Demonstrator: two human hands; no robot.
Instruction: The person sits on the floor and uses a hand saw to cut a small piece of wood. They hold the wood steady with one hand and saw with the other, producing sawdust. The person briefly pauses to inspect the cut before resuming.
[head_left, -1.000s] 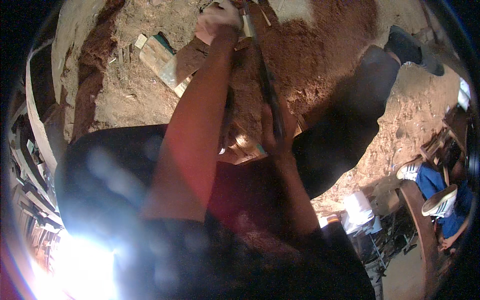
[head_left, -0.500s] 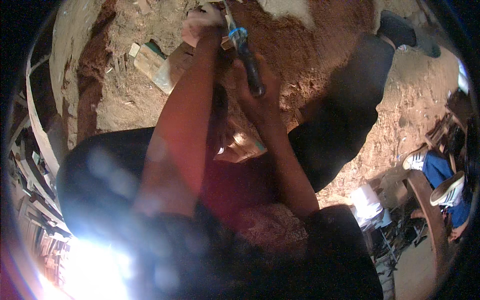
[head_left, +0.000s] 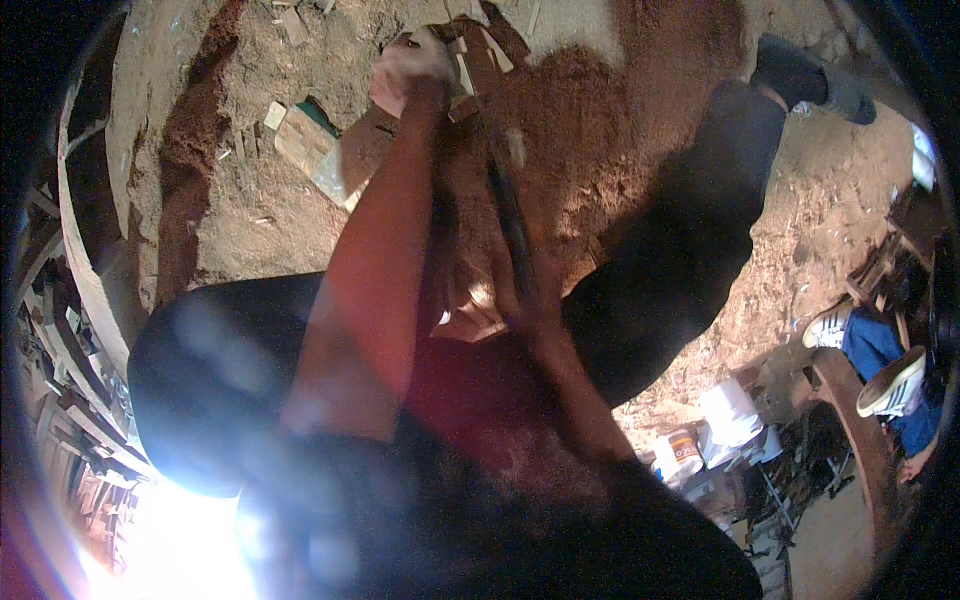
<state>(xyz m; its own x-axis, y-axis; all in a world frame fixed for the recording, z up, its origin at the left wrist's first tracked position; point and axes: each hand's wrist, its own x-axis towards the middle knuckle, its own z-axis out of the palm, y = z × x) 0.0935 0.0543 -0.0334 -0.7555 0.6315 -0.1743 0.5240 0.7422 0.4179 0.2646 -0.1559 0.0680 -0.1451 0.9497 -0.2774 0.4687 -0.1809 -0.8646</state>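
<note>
My left hand (head_left: pixel 410 70) is closed at the top, against some light wood pieces (head_left: pixel 463 70); what its fingers grip is unclear. My right hand (head_left: pixel 520 280), blurred by motion, is closed on a long dark-handled tool (head_left: pixel 505 215), which reaches from near my body up toward my left hand. Just left of my left forearm a pale board (head_left: pixel 305 150) with a green-edged piece lies on the dusty ground (head_left: pixel 245 235). My dark-trousered legs (head_left: pixel 690 220) are spread around the work.
A co-worker's blue-trousered legs and white shoes (head_left: pixel 890 390) are at the right, beside a curved wooden piece (head_left: pixel 845 420). A white bucket (head_left: pixel 730 410) and small container (head_left: pixel 680 450) stand lower right. Scrap wood (head_left: pixel 70 400) is piled at the left, along a curved strip (head_left: pixel 85 250).
My right hand and the tool pushed forward half a second ago and have now drawn back toward my body. My left hand stays at the top, shifting slightly.
</note>
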